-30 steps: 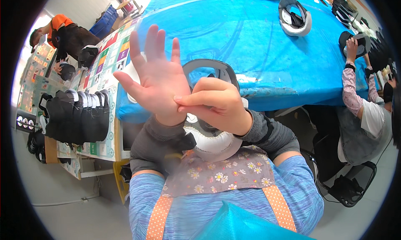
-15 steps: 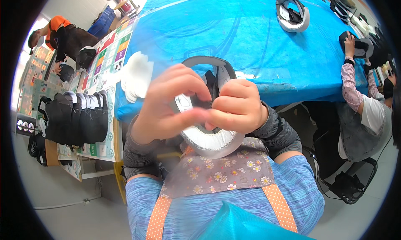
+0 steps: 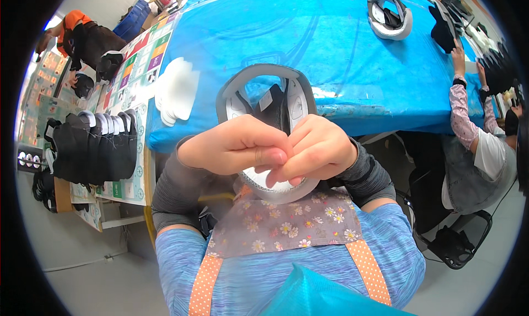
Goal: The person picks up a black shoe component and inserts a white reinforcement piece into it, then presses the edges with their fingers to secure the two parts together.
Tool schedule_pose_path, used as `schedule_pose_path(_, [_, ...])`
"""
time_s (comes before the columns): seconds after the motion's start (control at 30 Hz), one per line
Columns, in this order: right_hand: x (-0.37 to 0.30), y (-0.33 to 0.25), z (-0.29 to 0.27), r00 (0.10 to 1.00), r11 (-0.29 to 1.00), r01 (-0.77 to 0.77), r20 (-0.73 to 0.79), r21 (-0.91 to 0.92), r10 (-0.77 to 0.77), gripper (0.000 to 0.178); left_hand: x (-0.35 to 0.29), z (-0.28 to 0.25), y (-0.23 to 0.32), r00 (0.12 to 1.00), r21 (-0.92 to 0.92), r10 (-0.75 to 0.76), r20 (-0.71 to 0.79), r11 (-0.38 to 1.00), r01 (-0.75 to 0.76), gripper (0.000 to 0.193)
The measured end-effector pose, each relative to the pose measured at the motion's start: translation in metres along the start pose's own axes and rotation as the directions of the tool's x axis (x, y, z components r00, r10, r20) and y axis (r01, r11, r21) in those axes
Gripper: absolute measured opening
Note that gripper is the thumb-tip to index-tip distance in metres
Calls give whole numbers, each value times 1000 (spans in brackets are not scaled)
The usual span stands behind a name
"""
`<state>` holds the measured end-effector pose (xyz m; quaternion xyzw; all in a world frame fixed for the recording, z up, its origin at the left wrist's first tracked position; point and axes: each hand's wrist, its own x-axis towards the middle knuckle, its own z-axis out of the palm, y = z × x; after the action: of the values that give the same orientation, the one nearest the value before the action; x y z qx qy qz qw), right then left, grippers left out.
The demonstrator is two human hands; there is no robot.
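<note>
left hand, spread wide a second ago, is now folded against the right hand.

both hands are half-curled, fingers touching; whether anything small is pinched between them cannot be told. below them, the shoe upper is set at the near edge of the blue table, seemingly ungripped. if knocked by either hand, it could be tipped toward the apron; white pieces at left could be scattered likewise.

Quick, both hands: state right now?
Left hand: closed; nothing visible in it, though something small can't be ruled out.
Right hand: closed; likewise nothing visible, something small can't be ruled out.
</note>
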<state>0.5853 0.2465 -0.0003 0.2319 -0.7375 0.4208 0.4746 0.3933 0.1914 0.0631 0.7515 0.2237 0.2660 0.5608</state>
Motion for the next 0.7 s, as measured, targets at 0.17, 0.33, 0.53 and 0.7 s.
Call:
schedule_pose_path(0.17, [-3, 1, 0, 999, 1000, -22, -27, -20, 22, 16, -3, 8, 2, 968, -173, -146, -205, 979, 111, 31])
schedule_pose_path(0.33, [-4, 3, 3, 1000, 1000, -10, 5, -6, 10, 14, 3, 2, 5, 1000, 225, 3, -17, 974, 1, 39])
schedule_pose_path(0.53, [-4, -5, 6, 997, 987, -64, 59, 147, 55, 12, 1, 9, -6, 1000, -54, -6, 16, 999, 7, 31])
schedule_pose_path(0.7, [-6, -6, 2, 996, 968, -73, 69, 241, 58, 11, 1, 9, -3, 999, -1, 41, 24, 999, -41, 21])
